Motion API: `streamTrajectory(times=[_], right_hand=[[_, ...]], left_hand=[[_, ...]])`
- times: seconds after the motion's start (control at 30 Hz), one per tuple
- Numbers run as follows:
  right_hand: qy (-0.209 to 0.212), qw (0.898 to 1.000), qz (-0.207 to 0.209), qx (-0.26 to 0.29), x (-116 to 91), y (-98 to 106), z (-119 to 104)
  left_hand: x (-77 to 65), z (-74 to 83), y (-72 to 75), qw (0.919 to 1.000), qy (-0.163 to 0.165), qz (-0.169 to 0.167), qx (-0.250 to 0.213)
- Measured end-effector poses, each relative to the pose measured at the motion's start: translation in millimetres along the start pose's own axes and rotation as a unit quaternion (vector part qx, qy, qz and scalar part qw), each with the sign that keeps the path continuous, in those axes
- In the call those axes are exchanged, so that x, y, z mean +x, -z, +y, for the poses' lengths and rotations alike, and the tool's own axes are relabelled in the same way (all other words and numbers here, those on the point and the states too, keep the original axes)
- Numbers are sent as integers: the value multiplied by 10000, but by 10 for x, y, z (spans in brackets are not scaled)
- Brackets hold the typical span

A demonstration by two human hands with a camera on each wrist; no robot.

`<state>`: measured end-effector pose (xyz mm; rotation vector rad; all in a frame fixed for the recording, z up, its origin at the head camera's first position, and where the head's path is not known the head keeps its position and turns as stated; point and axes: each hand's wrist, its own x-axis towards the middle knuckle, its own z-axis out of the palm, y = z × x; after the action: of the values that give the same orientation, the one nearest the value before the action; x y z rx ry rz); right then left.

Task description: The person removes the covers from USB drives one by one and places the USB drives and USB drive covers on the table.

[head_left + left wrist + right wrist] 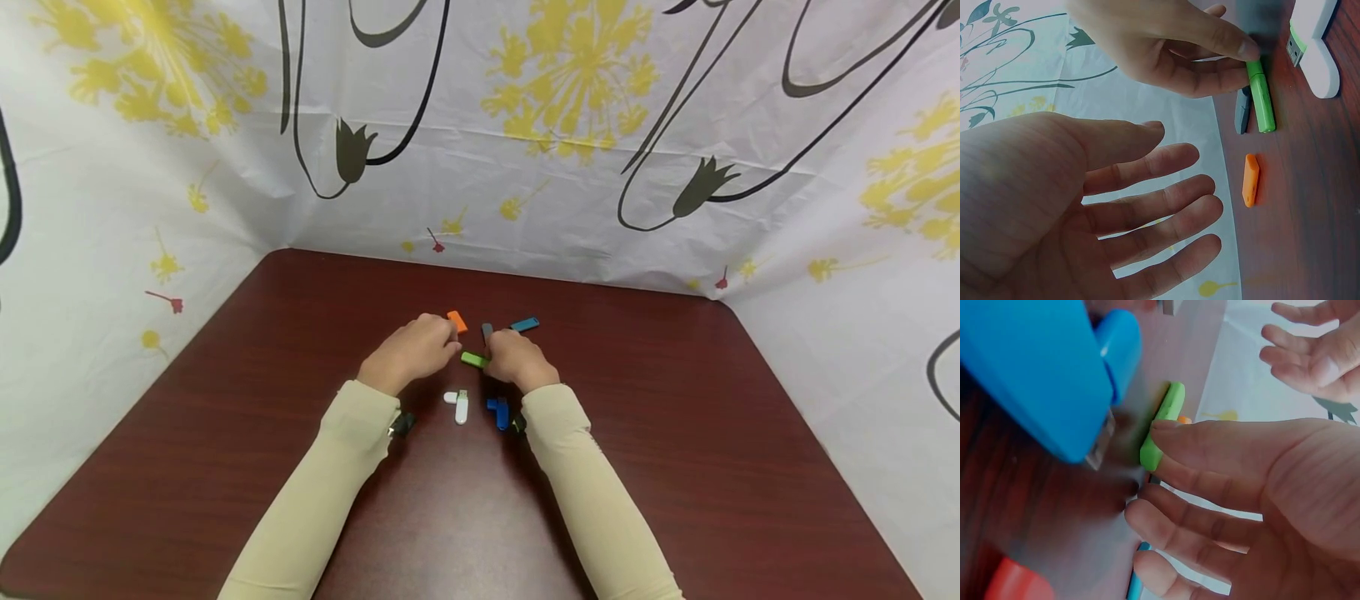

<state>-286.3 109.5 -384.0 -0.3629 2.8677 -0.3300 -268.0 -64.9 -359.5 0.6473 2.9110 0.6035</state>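
Observation:
My right hand (517, 360) pinches one end of a green USB flash drive (473, 360) between thumb and index finger, its other fingers loosely bent. In the right wrist view the thumb lies on the green drive (1172, 403). My left hand (422, 350) hovers to the left with nothing in it; its fingers are relaxed and spread in the left wrist view (1147, 212). Past the hands are an orange drive (457, 322), a grey drive (487, 330) partly hidden by the right hand, and a teal drive (525, 323).
Nearer on the dark red table (637, 467) lie a white swivel USB drive (461, 407) and a blue one (502, 413), connectors showing. A red object (1019, 584) appears only at the right wrist view's corner. A patterned white sheet (465, 200) surrounds the table's back and sides.

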Motion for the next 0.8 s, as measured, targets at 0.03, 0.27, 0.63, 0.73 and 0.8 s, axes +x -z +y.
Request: streamTrajectory(times=[0.03, 0.27, 0.63, 0.73, 0.8], right_hand=[[-25, 10000, 17, -7, -2, -7, -10], [-192, 9998, -93, -30, -31, -6, -34], [-134, 9986, -274, 422, -103, 89, 116], [53, 9985, -268, 465, -106, 113, 151], [176, 9984, -218, 494, -111, 129, 170]], left_hand=[[-1, 1, 0, 10000, 11, -3, -13], [-4, 20, 8, 10000, 77, -38, -47], [-18, 34, 15, 9999, 116, -69, -66], [-26, 38, 11, 9999, 111, -84, -77], [-27, 40, 7, 9999, 114, -88, -82]])
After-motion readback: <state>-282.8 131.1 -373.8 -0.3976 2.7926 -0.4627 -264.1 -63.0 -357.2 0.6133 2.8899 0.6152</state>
